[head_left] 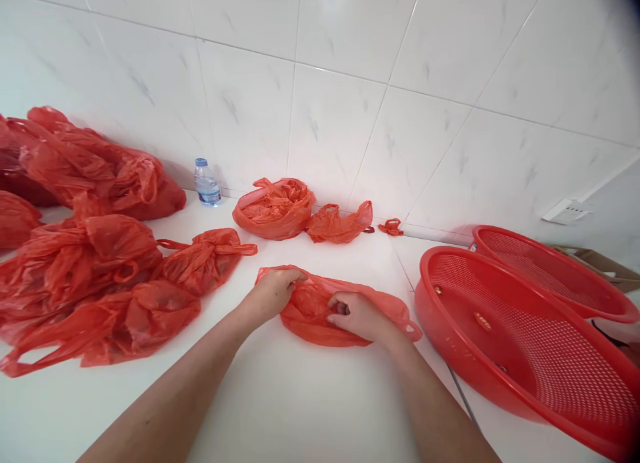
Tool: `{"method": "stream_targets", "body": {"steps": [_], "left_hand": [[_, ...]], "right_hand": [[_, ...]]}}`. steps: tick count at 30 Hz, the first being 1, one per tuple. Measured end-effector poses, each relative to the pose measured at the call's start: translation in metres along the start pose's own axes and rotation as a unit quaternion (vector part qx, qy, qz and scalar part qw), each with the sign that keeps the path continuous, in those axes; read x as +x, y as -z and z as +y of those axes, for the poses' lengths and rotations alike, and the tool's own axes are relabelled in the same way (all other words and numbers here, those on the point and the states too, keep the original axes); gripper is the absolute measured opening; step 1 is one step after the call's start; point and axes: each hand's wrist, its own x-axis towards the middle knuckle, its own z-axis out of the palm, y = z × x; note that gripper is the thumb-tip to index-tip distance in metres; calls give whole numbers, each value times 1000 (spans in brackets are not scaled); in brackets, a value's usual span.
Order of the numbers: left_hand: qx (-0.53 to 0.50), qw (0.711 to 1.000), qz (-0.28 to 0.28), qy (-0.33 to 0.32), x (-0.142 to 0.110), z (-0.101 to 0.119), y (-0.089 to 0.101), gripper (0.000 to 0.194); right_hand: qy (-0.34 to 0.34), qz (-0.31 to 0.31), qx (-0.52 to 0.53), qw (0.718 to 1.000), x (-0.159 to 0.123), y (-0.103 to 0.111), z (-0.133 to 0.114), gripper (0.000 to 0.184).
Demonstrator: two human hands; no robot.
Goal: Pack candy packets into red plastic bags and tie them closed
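Observation:
A thin red plastic bag (320,329) lies spread on the white table in front of me, its mouth partly open and a loop handle at its right end. My left hand (276,291) pinches the bag's upper left rim between thumb and fingers. Over the middle of the same bag, my right hand (357,313) has its fingers curled and the thumb beneath, closed on the plastic. What lies inside the bag, if anything, cannot be made out.
Several stuffed red bags (100,269) crowd the left side, near a water bottle (207,184). Along the tiled wall sit a round bag bundle (275,213), a smaller bag (337,224) and a red scrap (391,227). Two red plastic baskets (480,363) stand at right.

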Motion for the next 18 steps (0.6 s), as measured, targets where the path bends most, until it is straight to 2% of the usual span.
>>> {"method": "stream_targets", "body": {"steps": [3, 5, 8, 10, 12, 15, 18], "left_hand": [[34, 999, -25, -18, -2, 6, -1, 42], [56, 997, -48, -38, -4, 11, -1, 41], [86, 992, -79, -49, -7, 17, 1, 42], [105, 989, -99, -37, -9, 19, 3, 46], [114, 987, -116, -9, -10, 18, 5, 51], [102, 985, -135, 33, -10, 16, 7, 53], [86, 986, -136, 41, -10, 14, 7, 50]], "right_hand": [[16, 48, 36, 998, -1, -4, -11, 20], [51, 80, 38, 995, 0, -7, -15, 27], [104, 73, 6, 992, 3, -10, -16, 38], [82, 38, -4, 996, 5, -11, -11, 35], [32, 13, -3, 999, 6, -10, -5, 34], [-28, -1, -2, 1000, 6, -7, 2, 42], [-43, -3, -11, 999, 3, -4, 0, 46]]}}
